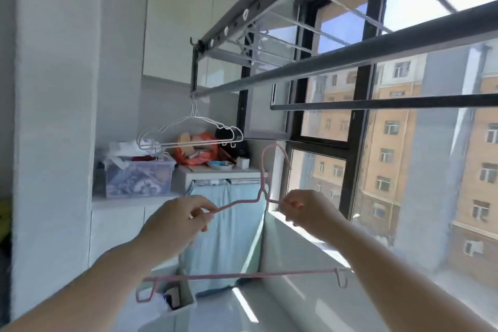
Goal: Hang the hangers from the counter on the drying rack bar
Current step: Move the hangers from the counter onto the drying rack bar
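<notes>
Pink hanger (242,274) nearest, held up in the air by both hands, hook uppermost. It sits below the drying rack bar (350,60) and does not touch it. Left hand (172,224): fingers clamped on the hanger's left shoulder wire. Right hand (304,210): fingers pinched together on the right shoulder wire, just beside the neck. The hanger's bottom rod runs in front of both forearms, with a small hook at each end.

White hangers (188,133), a few bunched together, hang at the far left end of the bar. A second, darker bar (390,102) runs lower, nearer the window (390,170).

Behind: surface (121,201) with a clear lidded bin (140,179) at its left edge and an orange bag (199,149) to the bin's right. Pale blue cloth (226,224) hangs below the bag.
</notes>
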{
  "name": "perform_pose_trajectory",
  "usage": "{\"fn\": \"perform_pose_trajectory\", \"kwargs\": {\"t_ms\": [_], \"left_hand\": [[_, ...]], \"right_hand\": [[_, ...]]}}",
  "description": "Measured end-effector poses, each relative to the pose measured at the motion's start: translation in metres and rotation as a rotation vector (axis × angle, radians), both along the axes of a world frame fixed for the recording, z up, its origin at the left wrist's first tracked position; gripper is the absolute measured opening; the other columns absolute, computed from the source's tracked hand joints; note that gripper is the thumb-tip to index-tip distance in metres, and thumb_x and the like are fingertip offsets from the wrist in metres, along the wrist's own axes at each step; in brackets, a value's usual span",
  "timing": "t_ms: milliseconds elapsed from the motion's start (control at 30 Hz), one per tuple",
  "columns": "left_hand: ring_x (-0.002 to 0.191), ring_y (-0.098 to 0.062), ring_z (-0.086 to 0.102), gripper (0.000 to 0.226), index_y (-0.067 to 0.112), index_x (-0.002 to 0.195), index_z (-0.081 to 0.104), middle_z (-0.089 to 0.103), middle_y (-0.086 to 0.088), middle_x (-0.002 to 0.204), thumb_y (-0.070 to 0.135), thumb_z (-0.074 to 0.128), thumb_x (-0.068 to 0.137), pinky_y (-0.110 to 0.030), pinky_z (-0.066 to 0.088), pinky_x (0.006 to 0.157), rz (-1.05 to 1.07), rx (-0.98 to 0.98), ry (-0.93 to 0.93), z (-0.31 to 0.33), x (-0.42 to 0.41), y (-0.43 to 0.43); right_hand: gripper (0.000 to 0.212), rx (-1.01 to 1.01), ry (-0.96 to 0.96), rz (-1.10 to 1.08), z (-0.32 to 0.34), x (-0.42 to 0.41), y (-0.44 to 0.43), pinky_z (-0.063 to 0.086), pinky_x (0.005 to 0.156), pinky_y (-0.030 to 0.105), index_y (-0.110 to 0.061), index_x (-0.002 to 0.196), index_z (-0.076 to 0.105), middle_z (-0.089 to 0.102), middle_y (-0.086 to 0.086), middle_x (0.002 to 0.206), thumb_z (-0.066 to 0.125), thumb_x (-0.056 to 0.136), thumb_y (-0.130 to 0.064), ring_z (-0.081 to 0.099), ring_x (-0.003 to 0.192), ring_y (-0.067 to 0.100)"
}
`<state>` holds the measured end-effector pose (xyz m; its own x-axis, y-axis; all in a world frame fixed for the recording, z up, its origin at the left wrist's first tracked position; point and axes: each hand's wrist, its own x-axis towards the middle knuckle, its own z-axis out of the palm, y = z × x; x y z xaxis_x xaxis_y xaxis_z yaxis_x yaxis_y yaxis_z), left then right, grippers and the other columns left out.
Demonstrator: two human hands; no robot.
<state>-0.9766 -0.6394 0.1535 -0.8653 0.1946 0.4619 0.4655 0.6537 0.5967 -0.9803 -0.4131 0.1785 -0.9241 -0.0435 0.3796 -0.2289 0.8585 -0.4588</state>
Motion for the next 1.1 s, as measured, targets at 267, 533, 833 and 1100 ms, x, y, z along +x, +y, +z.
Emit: {"fn": "perform_pose_trajectory", "kwargs": {"t_ms": [267,533,833,1100], "left_hand": [[0.046,-0.004,0.05,0.018,0.039,0.088,0.054,0.059,0.015,0.066,0.023,0.047,0.092,-0.018,0.041,0.052,0.218,-0.03,0.119,0.017,-0.12,-0.048],[0.037,0.001,0.051,0.025,0.034,0.083,0.06,0.062,0.014,0.051,0.012,0.053,0.088,-0.015,0.037,0.044,0.181,0.109,0.246,0.051,-0.273,-0.126],[0.057,-0.011,0.053,0.02,0.019,0.095,0.066,0.06,0.011,0.064,0.015,0.047,0.091,-0.019,0.036,0.053,0.188,0.04,0.375,0.093,-0.379,-0.169],[0.052,-0.013,0.052,0.021,0.02,0.089,0.062,0.056,0.005,0.06,0.017,0.042,0.093,-0.025,0.037,0.05,0.172,0.083,0.359,0.115,-0.423,-0.155]], "right_hand": [[0.02,0.134,0.107,0.093,0.034,-0.146,-0.05,0.052,0.08,0.03,-0.018,0.103,0.066,0.069,0.001,0.101,0.05,0.091,-0.022,0.063,0.091,0.021],[0.033,0.423,0.417,0.043,0.086,-0.255,-0.133,0.035,0.1,0.031,-0.02,0.126,0.051,0.054,-0.002,0.13,0.045,0.094,-0.019,0.045,0.121,0.017],[0.038,1.053,0.705,-0.415,0.155,-0.316,-0.187,0.014,0.112,0.04,-0.012,0.134,0.037,0.039,0.006,0.138,0.037,0.096,-0.014,0.026,0.133,0.027],[0.026,1.009,0.563,-0.716,0.17,-0.331,-0.187,0.036,0.082,0.031,-0.01,0.118,0.044,0.057,0.004,0.11,0.041,0.093,-0.012,0.055,0.105,0.024]]}}
